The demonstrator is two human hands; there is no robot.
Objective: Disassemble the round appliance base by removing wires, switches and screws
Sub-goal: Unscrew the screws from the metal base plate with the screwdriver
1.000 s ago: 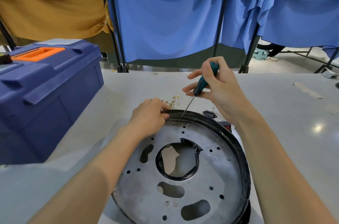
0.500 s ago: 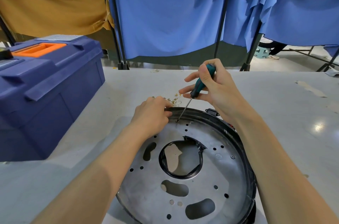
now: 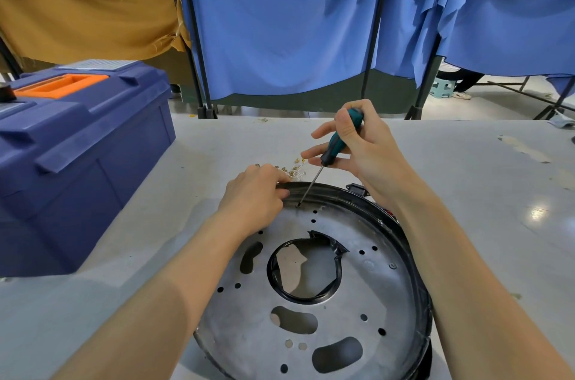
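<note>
A dark blue toolbox (image 3: pixel 81 149) with an orange handle (image 3: pixel 62 85) stands on the grey table (image 3: pixel 193 155), at about 9 o'clock from the work and well apart from it. Behind it hangs a mustard cloth (image 3: pixel 87 3).

The left hand (image 3: pixel 255 196) rests on the round appliance base (image 3: pixel 367 295) at about 11 o'clock of its circle. Its fingers are curled over the black rim and the thumb lies on the inner side, so it holds the rim.

The base lies flat on the table, near the person, between the two forearms. Its grey metal plate faces up, with many small holes, some long slots and a round middle opening lined by a black ring (image 3: pixel 338 270).

Just beyond the rim, at 12 o'clock, there is a small heap of loose screws (image 3: pixel 294 168) on the table, partly hidden by the left fingers.

The screwdriver (image 3: pixel 334 144) has a green and black handle. It leans with the handle toward 1 o'clock, and its tip stands in a hole near the rim at about 12 o'clock, just beside the left thumb.

The right hand (image 3: pixel 368 151) is above the table beyond the rim at 1 o'clock, with its fingers and thumb closed round the handle. A small black part (image 3: pixel 356 189) sits on the rim under this wrist.

Blue curtains (image 3: pixel 280 25) on black poles fill the background.
</note>
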